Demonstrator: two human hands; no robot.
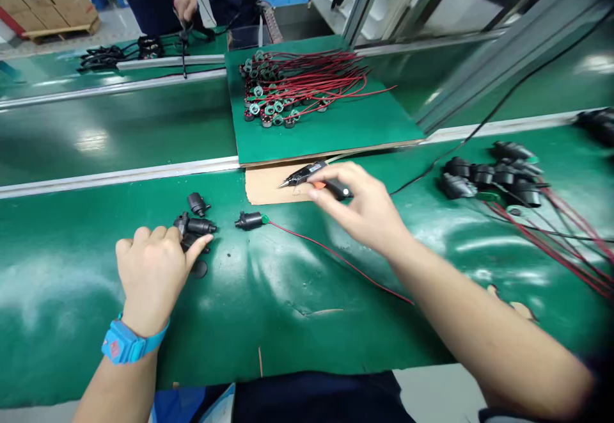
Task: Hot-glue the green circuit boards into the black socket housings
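Note:
My left hand [151, 263], with a blue wrist strap, curls over a small group of black cylindrical plastic housings [201, 226]. Its thumb lies along one of them, while the other fingertips are mostly hidden. My right hand [359, 202] is over a black pen-shaped tool [304, 173] with a pointed metal tip, resting on a piece of cardboard [259, 186]. Thumb and forefinger are apart on either side of the tool's orange part. Between the hands lies a single black housing [250, 221] with a green end and a red wire [336, 256].
A raised green board [326, 125] carries many small round parts with red wires [316, 87]. More black housings [503, 173] with red wires lie at right. A black cable [480, 125] crosses the bench. Across the bench, a co-worker's hands [185, 4] handle black cables.

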